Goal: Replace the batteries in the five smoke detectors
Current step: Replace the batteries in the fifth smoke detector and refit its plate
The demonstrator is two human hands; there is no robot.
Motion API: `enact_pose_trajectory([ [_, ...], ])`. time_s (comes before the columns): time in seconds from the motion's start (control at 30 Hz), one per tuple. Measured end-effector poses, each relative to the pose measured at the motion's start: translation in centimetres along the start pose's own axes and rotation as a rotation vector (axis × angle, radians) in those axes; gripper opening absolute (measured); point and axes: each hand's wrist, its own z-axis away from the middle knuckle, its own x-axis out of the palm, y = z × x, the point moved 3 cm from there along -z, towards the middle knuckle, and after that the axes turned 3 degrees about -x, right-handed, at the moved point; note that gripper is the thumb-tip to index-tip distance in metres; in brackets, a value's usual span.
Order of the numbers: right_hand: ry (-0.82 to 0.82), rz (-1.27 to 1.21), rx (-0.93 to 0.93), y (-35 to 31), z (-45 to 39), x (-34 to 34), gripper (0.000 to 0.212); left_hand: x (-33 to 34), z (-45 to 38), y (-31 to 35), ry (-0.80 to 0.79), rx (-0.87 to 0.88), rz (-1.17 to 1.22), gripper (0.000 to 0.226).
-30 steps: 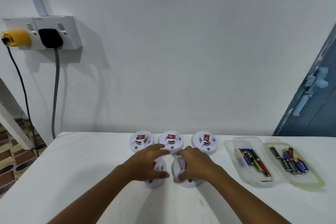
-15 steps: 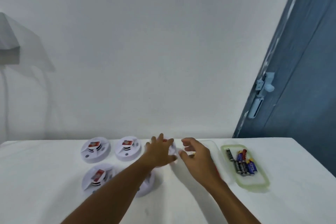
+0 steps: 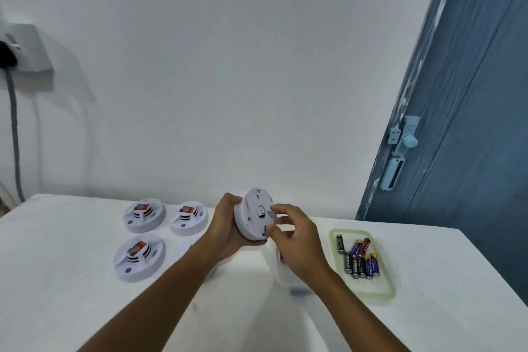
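White table (image 3: pixel 71 308): left hand (image 3: pixel 225 230) grips a lifted smoke detector (image 3: pixel 253 214); right hand (image 3: pixel 297 240) fingers curl, pinching its back.

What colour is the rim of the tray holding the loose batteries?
Pale green, on the tray under the batteries, seen in the head view.

Obs: my own hands and forearms, head view, bare throughout.

My left hand (image 3: pixel 225 233) and right hand (image 3: pixel 297 243) carry no gloves, rings, watch or bands that I can make out. Both forearms are uncovered from the wrist down to the bottom edge of the frame; no sleeve or cuff shows. Nails look short and unpainted, though blur limits certainty. No marks, plasters or tape visible on either arm.
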Motion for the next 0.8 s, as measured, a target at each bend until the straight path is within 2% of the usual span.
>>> enact_pose_trajectory([
  [0.2, -0.009, 0.106, -0.110, -0.7, 1.3, -0.1, 0.039, 2.4, 2.9, -2.2, -0.132, 0.059, 0.297, 0.054],
  [0.4, -0.103, 0.210, -0.114, -1.5, 2.6, 0.6, 0.061, 1.6, 4.5, -3.4, -0.125, 0.150, 0.421, 0.042],
  [0.63, -0.293, 0.347, -0.050, -3.2, 3.2, 2.8, 0.067, -0.6, 6.8, -3.9, 0.033, 0.219, 0.337, 0.045],
  [0.8, -0.359, 0.452, 0.000, -4.1, 3.6, 4.8, 0.069, -1.9, 8.0, -3.8, 0.122, 0.214, 0.188, 0.032],
])
